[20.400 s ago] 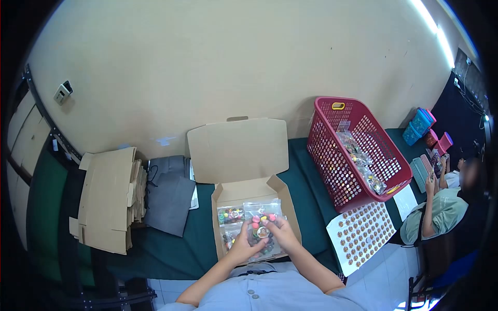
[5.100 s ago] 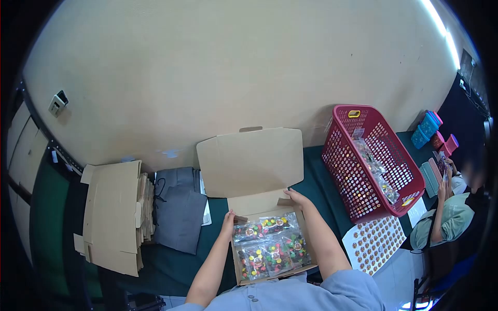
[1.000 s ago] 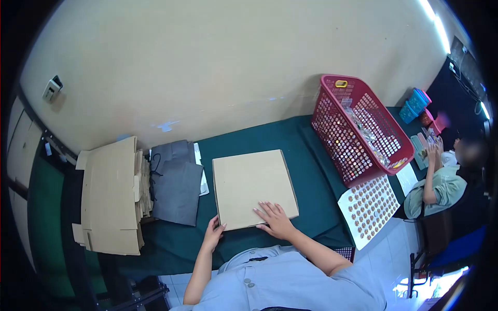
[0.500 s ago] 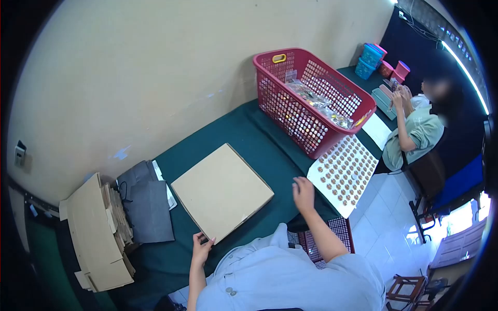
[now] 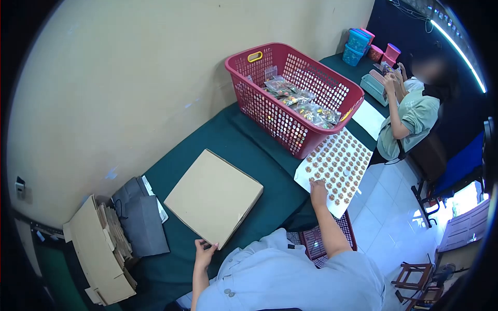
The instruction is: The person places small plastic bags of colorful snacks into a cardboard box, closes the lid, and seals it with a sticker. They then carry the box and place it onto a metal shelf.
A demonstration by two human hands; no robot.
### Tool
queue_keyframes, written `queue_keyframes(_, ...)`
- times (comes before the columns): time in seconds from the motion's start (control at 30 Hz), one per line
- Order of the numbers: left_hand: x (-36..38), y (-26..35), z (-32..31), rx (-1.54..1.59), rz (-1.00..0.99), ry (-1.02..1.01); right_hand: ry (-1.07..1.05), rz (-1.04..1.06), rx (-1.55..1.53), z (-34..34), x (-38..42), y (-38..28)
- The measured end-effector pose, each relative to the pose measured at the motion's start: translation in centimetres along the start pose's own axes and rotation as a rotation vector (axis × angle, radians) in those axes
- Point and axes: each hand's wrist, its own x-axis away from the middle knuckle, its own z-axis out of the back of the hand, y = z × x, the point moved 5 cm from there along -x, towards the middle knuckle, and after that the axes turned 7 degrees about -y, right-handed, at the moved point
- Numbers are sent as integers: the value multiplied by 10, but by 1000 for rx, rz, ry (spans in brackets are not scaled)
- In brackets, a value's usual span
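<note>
A closed flat cardboard box (image 5: pixel 215 194) lies on the green cloth in front of me. At its near corner is my left hand (image 5: pixel 205 253), fingers apart, with a fingertip touching the box edge. My right hand (image 5: pixel 318 193) reaches over the near left edge of a white sheet (image 5: pixel 306 179) covered in rows of small round brown-and-gold pieces. Its fingers are stretched out, and I cannot make out anything between them. Behind the sheet stands a red plastic basket (image 5: pixel 270 122) with several clear packets (image 5: pixel 311 109) of small colourful items.
Folded cardboard (image 5: pixel 96 249) and grey paper bags (image 5: pixel 142 223) lie on the left. Another person (image 5: pixel 412 114) sits at the far right, handling something small. Blue tubs (image 5: pixel 355 46) stand at the back. A dark red crate (image 5: pixel 316 243) is below the table edge.
My right hand has moved from the cloth onto the edge of the white sheet. My left hand stays at the box corner. The view has shifted slightly.
</note>
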Motion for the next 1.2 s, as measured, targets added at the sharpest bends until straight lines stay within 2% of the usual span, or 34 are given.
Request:
queue_keyframes(0.13, -11, 0, -15, -64, -2, -23, -43, 59, 31, 0, -5, 1)
queue_keyframes(0.33, -12, 22, -11, -369, -63, -73, 8, 79, 6, 4, -8, 4)
queue_keyframes(0.4, 0, 50, -5, -667, 21, 74, 0, -167, -347, 5, -10, 17)
queue_keyframes(0.43, 3, 61, -3, -726, -3, 160, 97, -201, -444, 9, -10, 16)
queue_keyframes(0.57, 19, 126, -25, -638, -116, 293, 83, -260, -567, 14, -5, 14)
queue_keyframes(0.63, 15, 138, -38, -559, -275, 210, 156, 105, -123, 19, -3, -2)
queue_keyframes(0.67, 13, 141, -44, -563, -277, 209, 157, 101, -125, 18, -2, 0)
queue_keyframes(0.77, 11, 149, -73, -518, -280, -18, 57, 99, -40, 13, -6, -1)
queue_keyframes(0.9, 9, 148, -95, -534, -282, -145, 19, 76, 50, 9, -11, 1)
queue_keyframes(1.2, -1, 143, -108, -525, -283, -286, 24, 119, 21, 9, -10, 3)
